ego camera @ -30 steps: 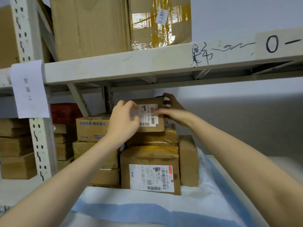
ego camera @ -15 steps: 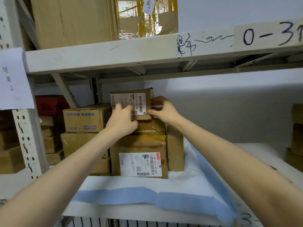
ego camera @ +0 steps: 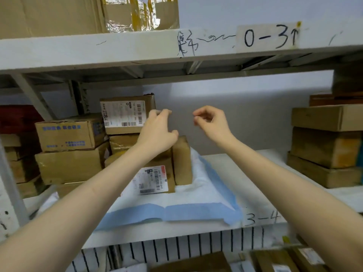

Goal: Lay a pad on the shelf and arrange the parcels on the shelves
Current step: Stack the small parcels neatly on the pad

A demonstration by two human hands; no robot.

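1. White metal shelf (ego camera: pixel 255 169), "3-4" scrawled on its front lip. The blue-edged white pad (ego camera: pixel 196 211) is already spread over its left part, reaching right up to that lip.
2. Sitting on the pad: a labelled front parcel (ego camera: pixel 155 179), with a narrow parcel (ego camera: pixel 181 160) standing on end tight against its right side.
3. Stacked above those are a tape-wrapped parcel (ego camera: pixel 121 142), then the top parcel (ego camera: pixel 125 114), label facing out.
4. Left hand (ego camera: pixel 159 130) is loosely curled at the top parcel's right edge, gripping nothing. Can't tell if the fingertips touch it. Right hand (ego camera: pixel 212 122) hangs in the air off to the right, relaxed and empty.
5. My guess: these are small stiff cardboard boxes, probably light, and the tape looks slick. I'd take them by opposite side faces. The pad looks thin and soft, so lift parcels instead of dragging them or it'll bunch up.
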